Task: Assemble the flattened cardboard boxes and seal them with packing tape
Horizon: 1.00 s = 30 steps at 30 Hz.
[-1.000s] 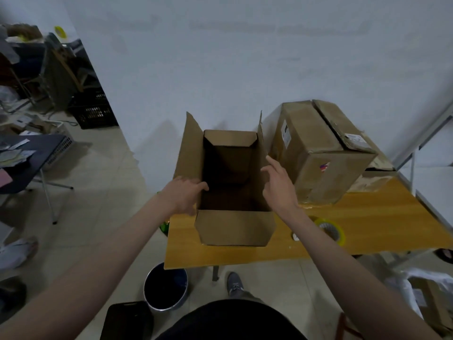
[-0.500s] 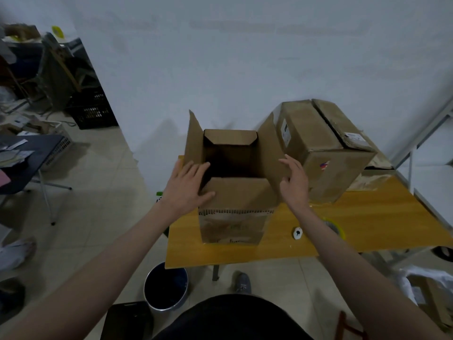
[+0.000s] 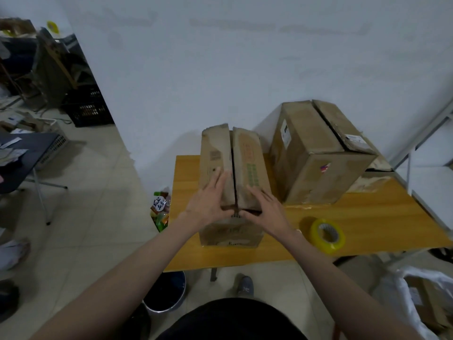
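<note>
A small brown cardboard box (image 3: pixel 247 163) stands on the wooden table (image 3: pixel 367 231), its two long top flaps folded down and meeting along a dark centre seam. My left hand (image 3: pixel 208 202) lies flat on the left flap near the box's front end, fingers straight. My right hand (image 3: pixel 264 207) presses flat on the right flap beside it. A roll of yellow packing tape (image 3: pixel 327 235) lies on the table to the right of the box, apart from both hands.
A larger closed cardboard box (image 3: pixel 316 153) stands behind and right, on top of flattened cardboard (image 3: pixel 377 177). A bin (image 3: pixel 169 295) and snack packets (image 3: pixel 160 207) sit on the floor by the table's left edge. A white wall is behind; a dark desk (image 3: pixel 22 155) stands left.
The box's top was open with flaps standing up. Both hands folded the near flap, then the two side flaps down, and now press them shut. The tape roll has come into full view.
</note>
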Each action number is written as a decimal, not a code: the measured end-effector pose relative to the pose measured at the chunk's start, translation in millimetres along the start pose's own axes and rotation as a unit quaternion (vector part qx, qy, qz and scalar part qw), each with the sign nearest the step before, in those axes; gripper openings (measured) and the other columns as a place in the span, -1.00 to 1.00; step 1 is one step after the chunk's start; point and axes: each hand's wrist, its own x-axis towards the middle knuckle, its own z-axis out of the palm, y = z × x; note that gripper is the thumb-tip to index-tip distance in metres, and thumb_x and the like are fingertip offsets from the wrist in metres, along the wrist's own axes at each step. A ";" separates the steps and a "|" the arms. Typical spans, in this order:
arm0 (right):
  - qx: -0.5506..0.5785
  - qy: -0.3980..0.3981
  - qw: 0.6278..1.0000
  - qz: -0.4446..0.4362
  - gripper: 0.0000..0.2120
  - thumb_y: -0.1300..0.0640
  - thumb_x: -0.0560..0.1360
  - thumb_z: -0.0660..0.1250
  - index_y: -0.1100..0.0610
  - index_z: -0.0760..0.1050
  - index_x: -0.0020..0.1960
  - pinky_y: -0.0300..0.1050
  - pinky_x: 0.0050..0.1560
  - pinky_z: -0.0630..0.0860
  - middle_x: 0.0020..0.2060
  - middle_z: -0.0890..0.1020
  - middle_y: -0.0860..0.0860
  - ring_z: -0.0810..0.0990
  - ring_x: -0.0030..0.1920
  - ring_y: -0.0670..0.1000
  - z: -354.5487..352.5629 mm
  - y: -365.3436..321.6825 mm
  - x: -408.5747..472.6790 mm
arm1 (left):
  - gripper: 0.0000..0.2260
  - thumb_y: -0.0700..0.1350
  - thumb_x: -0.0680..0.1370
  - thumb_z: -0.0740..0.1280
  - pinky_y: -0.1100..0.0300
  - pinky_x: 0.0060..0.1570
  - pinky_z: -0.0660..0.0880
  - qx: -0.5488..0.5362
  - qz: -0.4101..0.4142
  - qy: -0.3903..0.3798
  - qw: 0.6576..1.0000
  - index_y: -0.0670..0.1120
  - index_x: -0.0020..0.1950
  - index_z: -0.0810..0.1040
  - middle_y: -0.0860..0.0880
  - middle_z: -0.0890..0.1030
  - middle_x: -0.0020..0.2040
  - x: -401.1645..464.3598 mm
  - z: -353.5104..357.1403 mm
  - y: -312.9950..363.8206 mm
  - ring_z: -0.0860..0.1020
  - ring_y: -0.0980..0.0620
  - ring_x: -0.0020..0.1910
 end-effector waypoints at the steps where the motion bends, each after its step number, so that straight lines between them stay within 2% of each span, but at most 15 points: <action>1: -0.026 -0.028 0.999 0.005 -0.18 -0.42 0.43 0.29 -0.16 0.11 0.58 0.18 0.53 0.17 0.57 0.20 -0.11 0.08 0.58 0.01 2.8 5.7 -0.6 | 0.07 0.28 0.40 0.47 -0.23 0.36 0.35 -0.003 -0.021 -0.029 0.999 0.16 0.60 -0.26 0.06 -0.28 0.62 -1.1 5.2 -6.6 0.17 -0.29 0.54; 2: -0.048 -0.045 0.998 0.003 -0.15 -0.42 0.41 0.32 -0.16 0.10 0.58 0.18 0.54 0.13 0.58 0.15 -0.13 0.01 0.59 -0.01 5.4 11.1 -0.6 | 0.06 0.26 0.38 0.50 -0.25 0.43 0.25 -0.004 -0.044 -0.051 0.998 0.16 0.60 -0.18 0.04 -0.25 0.62 -1.9 8.9 -13.8 0.03 -0.31 0.57; 3: -0.062 -0.048 0.997 -0.003 -0.15 -0.36 0.41 0.38 -0.15 0.12 0.58 0.17 0.55 0.14 0.58 0.13 -0.13 -0.01 0.59 -0.03 7.8 16.1 -0.2 | 0.02 0.22 0.38 0.53 -0.24 0.44 0.25 -0.005 -0.062 -0.063 0.996 0.14 0.60 -0.10 0.02 -0.18 0.62 -2.1 11.9 -20.6 0.02 -0.31 0.57; 6: -0.066 -0.026 0.997 -0.007 -0.26 -0.08 0.45 0.48 -0.12 0.22 0.53 0.11 0.52 0.25 0.57 0.19 -0.11 0.06 0.57 -0.04 10.8 25.4 4.7 | -0.14 0.06 0.39 0.57 -0.08 0.29 0.46 -0.015 -0.067 -0.047 0.996 0.07 0.54 0.13 -0.05 0.05 0.56 4.7 21.6 -30.6 0.36 -0.20 0.41; 8: -0.062 -0.023 0.998 0.008 -0.30 0.00 0.47 0.48 -0.11 0.24 0.52 0.05 0.51 0.24 0.56 0.20 -0.10 0.08 0.57 -0.04 8.7 29.7 10.2 | -0.19 0.01 0.38 0.58 -0.04 0.23 0.52 -0.028 -0.058 -0.034 0.997 0.05 0.50 0.19 -0.03 0.10 0.52 14.7 25.1 -27.0 0.45 -0.15 0.33; 13: -0.071 -0.026 0.997 0.031 -0.34 0.12 0.51 0.44 -0.04 0.24 0.53 0.02 0.53 0.18 0.56 0.19 -0.05 0.10 0.57 0.01 -11.8 51.0 30.1 | -0.20 -0.02 0.38 0.58 -0.09 0.17 0.56 -0.030 -0.051 -0.041 0.997 0.04 0.49 0.19 -0.03 0.14 0.51 53.8 23.2 -5.4 0.48 -0.19 0.26; 20: -0.085 -0.052 0.994 0.050 -0.22 0.15 0.50 0.46 0.00 0.13 0.59 0.01 0.53 0.21 0.54 0.22 -0.02 0.18 0.53 0.06 -42.9 82.3 71.2 | -0.12 0.18 0.37 0.55 -0.11 0.19 0.53 -0.002 -0.062 -0.050 0.997 -0.03 0.52 0.14 -0.08 0.18 0.51 108.5 19.5 24.0 0.48 -0.21 0.29; 24: -0.078 -0.059 0.994 0.050 -0.21 0.17 0.50 0.46 0.00 0.10 0.59 0.00 0.50 0.25 0.53 0.21 -0.02 0.19 0.52 0.06 -52.1 102.0 93.4 | -0.19 0.10 0.42 0.55 -0.07 0.15 0.55 -0.014 -0.069 -0.039 0.997 -0.03 0.51 0.16 -0.08 0.15 0.53 133.9 22.7 35.9 0.51 -0.20 0.24; 27: -0.081 -0.062 0.994 0.045 -0.20 0.18 0.51 0.45 0.02 0.09 0.59 -0.01 0.50 0.25 0.53 0.21 -0.01 0.20 0.52 0.07 -57.6 118.8 109.4 | -0.17 0.09 0.44 0.53 -0.08 0.21 0.52 -0.024 -0.087 -0.045 0.995 -0.03 0.54 0.13 -0.04 0.10 0.57 153.4 25.4 44.1 0.48 -0.20 0.30; 30: -0.125 -0.071 0.989 0.039 -0.19 0.15 0.52 0.43 0.00 0.03 0.60 0.06 0.54 0.17 0.53 0.21 0.00 0.21 0.52 0.08 -64.7 130.4 124.1 | -0.16 0.10 0.45 0.51 -0.08 0.26 0.49 -0.029 -0.109 -0.051 0.992 -0.02 0.56 0.10 -0.01 0.04 0.59 165.2 25.7 56.0 0.46 -0.20 0.32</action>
